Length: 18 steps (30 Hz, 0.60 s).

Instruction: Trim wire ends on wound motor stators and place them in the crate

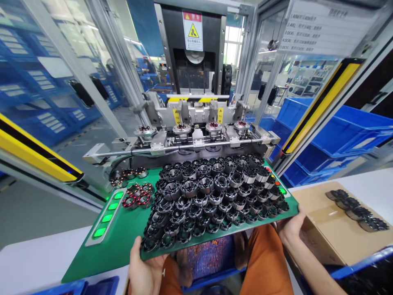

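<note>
My left hand point(145, 268) is closed on the near left corner of a green board point(215, 237), thumb on the edge and most fingers hidden beneath. At the near right corner, my right hand point(291, 225) grips the same board. Rows of dark stator cores point(205, 184) with black insulation cover it, stacked in layers. Left of the board, several copper-wound stators point(144, 200) rest on the green work surface point(123, 241). Behind it, a winding machine point(198, 131) carries a row of stators on round metal fixtures point(182, 130).
Lit green buttons point(107, 218) line the left side, with a smaller button panel point(281, 188) at right. Yellow-black posts point(33, 151) flank the machine. On the right, a cardboard box point(325, 229) bears several dark cores point(357, 209), near stacked blue bins point(331, 127).
</note>
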Available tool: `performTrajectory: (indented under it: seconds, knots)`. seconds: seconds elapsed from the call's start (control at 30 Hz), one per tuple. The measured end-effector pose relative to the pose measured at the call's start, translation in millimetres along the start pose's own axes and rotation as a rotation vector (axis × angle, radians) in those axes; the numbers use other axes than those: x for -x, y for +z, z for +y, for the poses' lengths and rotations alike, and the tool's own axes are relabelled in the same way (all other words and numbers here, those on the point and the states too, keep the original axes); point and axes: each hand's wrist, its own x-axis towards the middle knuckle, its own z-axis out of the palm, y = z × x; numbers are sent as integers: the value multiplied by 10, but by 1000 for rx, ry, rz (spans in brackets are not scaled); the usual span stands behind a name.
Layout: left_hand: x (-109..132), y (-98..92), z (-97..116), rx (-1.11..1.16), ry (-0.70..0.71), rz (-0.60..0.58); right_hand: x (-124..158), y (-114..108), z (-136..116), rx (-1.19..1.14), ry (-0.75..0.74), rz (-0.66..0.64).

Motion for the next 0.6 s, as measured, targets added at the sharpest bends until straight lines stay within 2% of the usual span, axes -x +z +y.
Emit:
performTrajectory:
  seconds: [0.6]
  knots:
    - [18, -8, 15, 6, -7, 23, 42, 23, -18, 12, 9, 7]
